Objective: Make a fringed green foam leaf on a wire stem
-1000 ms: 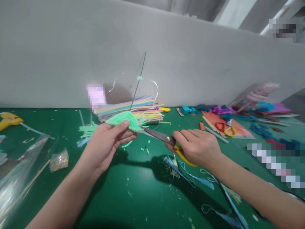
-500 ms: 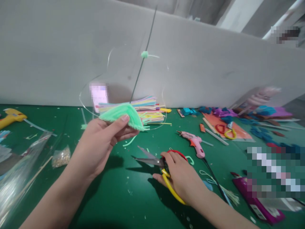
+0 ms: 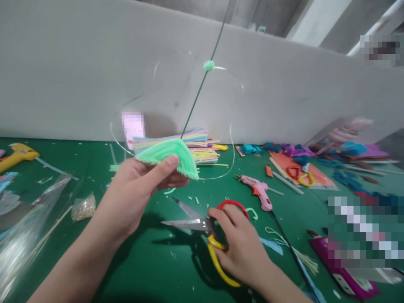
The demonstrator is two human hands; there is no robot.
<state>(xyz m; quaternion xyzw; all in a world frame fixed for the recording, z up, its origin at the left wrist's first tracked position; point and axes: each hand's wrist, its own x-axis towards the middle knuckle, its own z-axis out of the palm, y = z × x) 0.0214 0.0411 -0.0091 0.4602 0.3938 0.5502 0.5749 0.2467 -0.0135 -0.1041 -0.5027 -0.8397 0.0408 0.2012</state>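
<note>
My left hand pinches a fan-shaped piece of fuzzy mint-green pipe cleaners between thumb and fingers. Behind it a thin dark rod slants upward, with a small green tuft near its upper part. A clear, thin wire loop curves around the piece. My right hand grips scissors with one red and one yellow handle. Their blades are spread, point left and sit below the green piece, apart from it. Small green snippets lie on the table between both hands.
Multicoloured pipe cleaners lie at the back, beside a propped phone. A pink glue gun with its cord is at right; a yellow one is at left. Nearby are a bead bag and a purple pack.
The green piece and its rod have shifted a little right, the rod leaning more. The scissors have moved slightly left and turned, with their blades spread wider. Green strands that stuck out at the piece's right no longer show.
</note>
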